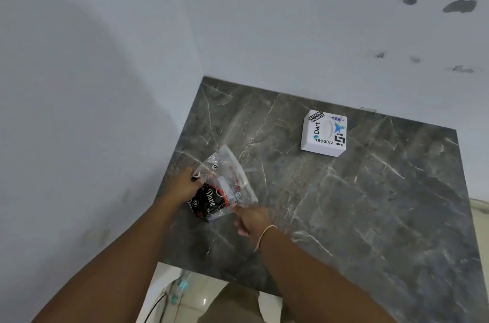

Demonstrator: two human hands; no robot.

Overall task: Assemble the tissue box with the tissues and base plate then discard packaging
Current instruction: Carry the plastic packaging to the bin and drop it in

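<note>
- Your left hand (185, 185) grips the far-left edge of the clear plastic packaging (227, 185), fingers curled around the crinkled film. Your right hand (251, 219) pinches the near-right corner between thumb and fingertips. Both are closed on the same wrapper, at the left front of the marble countertop (370, 203).
- The wrapper looks thin and slippery — if either pinch slackens, I'd guess it slides free and drops toward the counter's near edge, which sits right below your hands.
- Pull your hands apart too hard and the film probably tears unevenly, leaving you scraps to chase instead of one piece to bin.
- There's a black Dove-printed part (207, 202) at the lower end. I can't tell whether that's just print on the film or something still inside, so check before you discard it — tossing tissues or the base plate with the wrapper would undo the job.
- The white tissue box (324, 133) sits flat, well apart from your hands near the back wall, oval slot up. Whether its base plate is fitted underneath isn't visible, so don't assume it's done.
- No bin is in view, so you may end up carrying loose film around.
</note>
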